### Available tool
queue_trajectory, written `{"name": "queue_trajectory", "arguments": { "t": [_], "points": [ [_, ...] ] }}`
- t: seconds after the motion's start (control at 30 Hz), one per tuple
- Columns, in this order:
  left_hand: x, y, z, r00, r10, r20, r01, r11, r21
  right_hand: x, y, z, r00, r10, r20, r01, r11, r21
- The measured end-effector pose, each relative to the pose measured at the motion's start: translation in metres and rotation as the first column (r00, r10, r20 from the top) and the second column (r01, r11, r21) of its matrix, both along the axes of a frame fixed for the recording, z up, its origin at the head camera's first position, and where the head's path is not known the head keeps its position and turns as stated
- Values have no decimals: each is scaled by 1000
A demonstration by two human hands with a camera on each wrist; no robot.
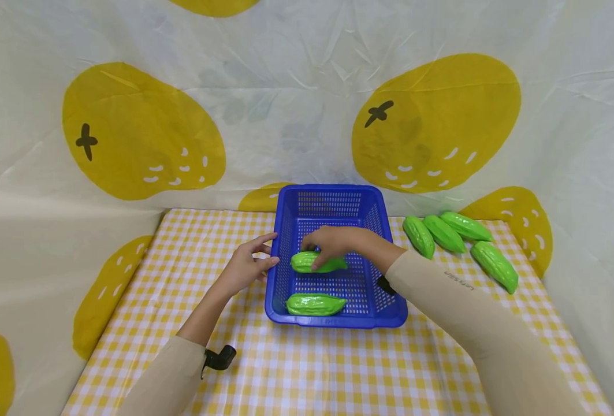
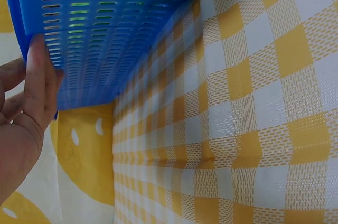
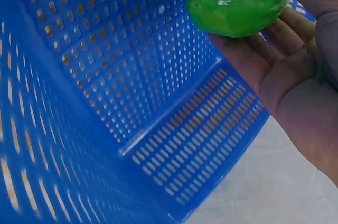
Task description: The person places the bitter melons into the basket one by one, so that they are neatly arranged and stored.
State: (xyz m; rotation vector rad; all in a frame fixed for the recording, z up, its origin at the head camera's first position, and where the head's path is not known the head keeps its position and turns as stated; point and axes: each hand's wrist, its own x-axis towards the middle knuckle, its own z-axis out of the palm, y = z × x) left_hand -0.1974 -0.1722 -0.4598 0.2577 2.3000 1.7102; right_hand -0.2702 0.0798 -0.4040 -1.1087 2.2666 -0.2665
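A blue plastic basket [image 1: 336, 322] with slotted walls stands on the table. Inside it, my right hand [image 1: 335, 241] grips a glossy green bitter gourd [image 1: 302, 263], thumb on the near side and fingers on the far side. The right wrist view shows this gourd [image 3: 237, 5] between thumb and fingers, above the basket's slotted floor. Another bitter gourd [image 1: 315, 304] lies along the basket's near end. At the basket's left side, my left hand [image 1: 244, 267] touches the rim and outer wall with fairly straight fingers [image 2: 36, 71].
To the right of the basket, several more green bitter gourds [image 1: 444, 234] lie on the table, one [image 1: 495, 267] a little nearer. A yellow-and-white checked cloth [image 1: 286, 370] covers the table. Behind it hangs a pale curtain [image 1: 296, 115] with large yellow fruit prints.
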Motion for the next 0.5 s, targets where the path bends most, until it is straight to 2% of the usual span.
{"name": "queue_trajectory", "arguments": {
  "t": [0.23,0.5],
  "points": [
    [3,1,4,1000,3,4,-3,1000,0,5,-10,-17,1000,-5,24,4,998,68],
    [2,1,5,1000,2,0,-2,1000,0,9,-15,-23,999,-8,42,3,995,102]
  ]
}}
